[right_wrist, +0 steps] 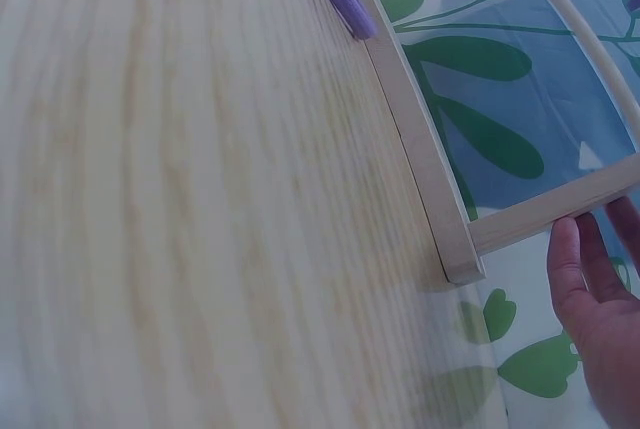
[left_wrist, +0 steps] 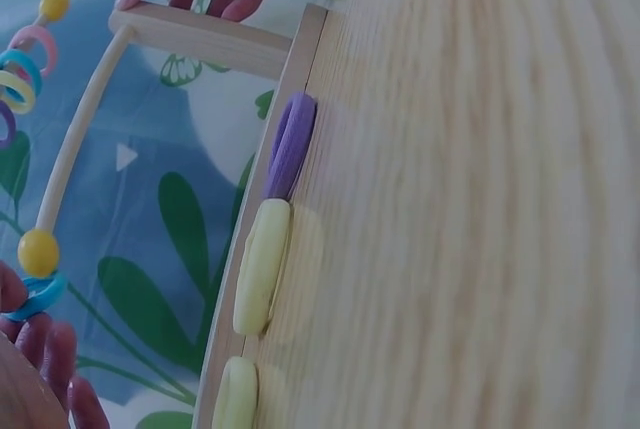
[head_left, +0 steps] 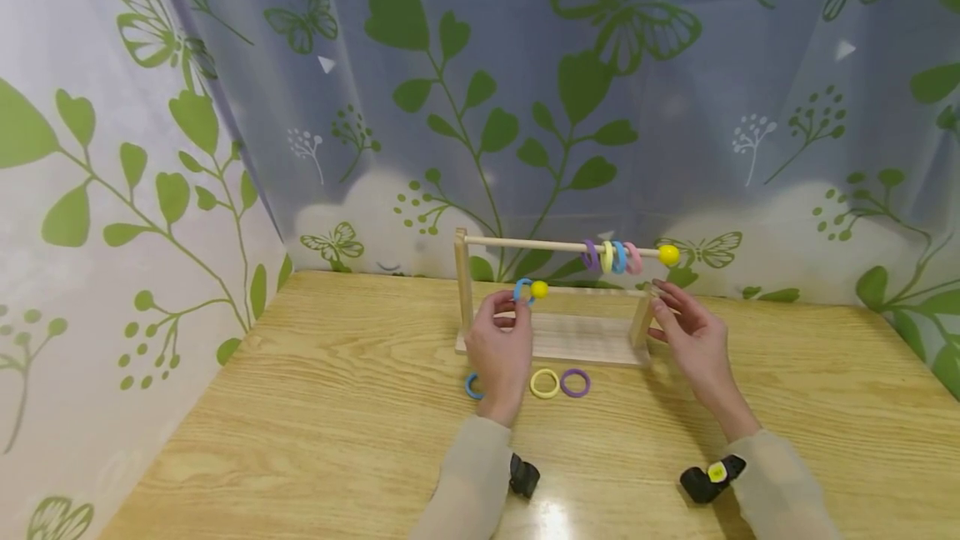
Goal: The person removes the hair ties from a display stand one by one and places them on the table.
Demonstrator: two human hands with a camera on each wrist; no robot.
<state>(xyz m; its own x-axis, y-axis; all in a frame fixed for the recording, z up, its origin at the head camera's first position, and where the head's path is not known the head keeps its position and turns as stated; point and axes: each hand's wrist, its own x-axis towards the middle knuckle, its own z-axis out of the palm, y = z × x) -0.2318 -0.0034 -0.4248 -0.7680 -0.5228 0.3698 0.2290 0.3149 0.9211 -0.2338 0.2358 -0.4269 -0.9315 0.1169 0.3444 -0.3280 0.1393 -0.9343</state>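
Observation:
A wooden ring stand (head_left: 585, 340) has two rods, each tipped with a yellow ball. My left hand (head_left: 504, 340) pinches a light-blue ring (head_left: 521, 290) at the ball end (head_left: 539, 290) of the lower rod; in the left wrist view the ring (left_wrist: 40, 297) sits right beside the ball. Whether the ball passes through it I cannot tell. My right hand (head_left: 693, 336) holds the short right post (head_left: 642, 319) by thumb and fingertips, near its top. Purple, yellow, blue and pink rings (head_left: 619, 257) hang on the upper rod (head_left: 525, 245).
On the table in front of the stand lie a blue ring (head_left: 472, 387), a yellow ring (head_left: 544, 383) and a purple ring (head_left: 575, 383). Another yellow ring (left_wrist: 236, 394) shows in the left wrist view. A leaf-patterned curtain (head_left: 480, 107) hangs behind the table (head_left: 337, 373).

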